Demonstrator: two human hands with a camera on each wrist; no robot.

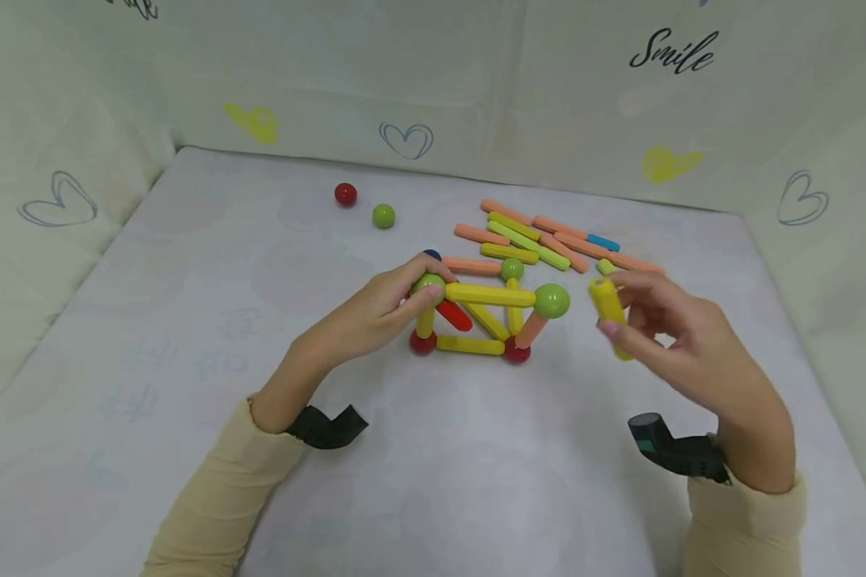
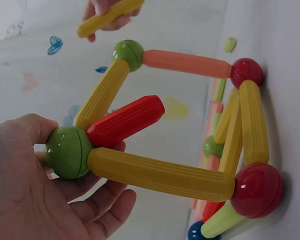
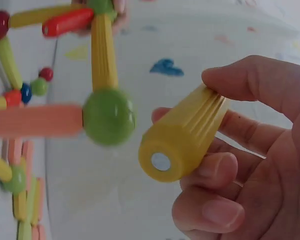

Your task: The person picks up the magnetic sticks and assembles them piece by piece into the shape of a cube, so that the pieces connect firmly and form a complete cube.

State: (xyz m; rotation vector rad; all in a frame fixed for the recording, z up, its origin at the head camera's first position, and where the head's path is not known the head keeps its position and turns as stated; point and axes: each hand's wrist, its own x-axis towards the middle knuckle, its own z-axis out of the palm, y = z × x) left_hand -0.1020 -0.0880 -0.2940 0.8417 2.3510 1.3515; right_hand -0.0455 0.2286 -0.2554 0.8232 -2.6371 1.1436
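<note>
A frame of coloured sticks and balls stands on the table. My left hand (image 1: 386,308) grips its upper left green ball (image 2: 68,152); a red stick (image 2: 126,121) juts from that ball. A yellow stick (image 1: 489,295) runs from there to another green ball (image 1: 552,300), which a salmon stick (image 1: 532,329) joins to a red ball (image 1: 517,350) below. To the right of the frame, my right hand (image 1: 693,344) pinches a loose yellow stick (image 3: 182,135) between thumb and fingers, off the table. Its silvery end faces the right wrist camera, and it is apart from the green ball (image 3: 109,117).
Behind the frame lie loose salmon, yellow and green sticks (image 1: 523,241) and a blue stick (image 1: 604,243). A loose red ball (image 1: 345,195) and a loose green ball (image 1: 383,215) sit at the back left. A patterned cloth (image 1: 447,80) hangs behind the table.
</note>
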